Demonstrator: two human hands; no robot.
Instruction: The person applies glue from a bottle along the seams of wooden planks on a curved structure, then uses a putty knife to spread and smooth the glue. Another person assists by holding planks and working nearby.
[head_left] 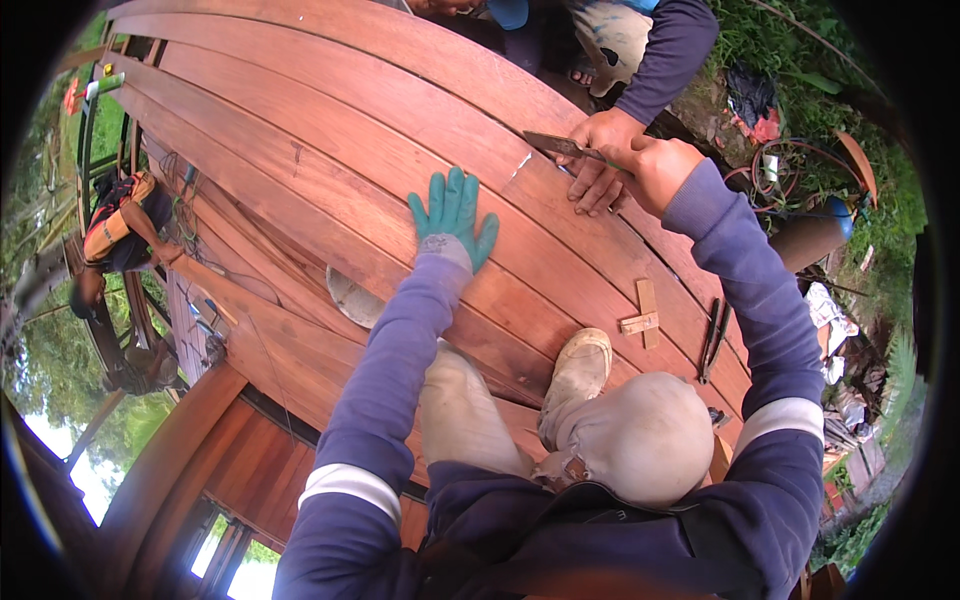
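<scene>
Head view: reddish planks [330, 115] curve between grass [825, 45] and what seem trees [50, 360].

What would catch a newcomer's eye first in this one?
The green glove on the left hand, spread on the planks near the centre, stands out first. Next comes the blade in the right hand, close to a co-worker's hand at the upper right.
</scene>
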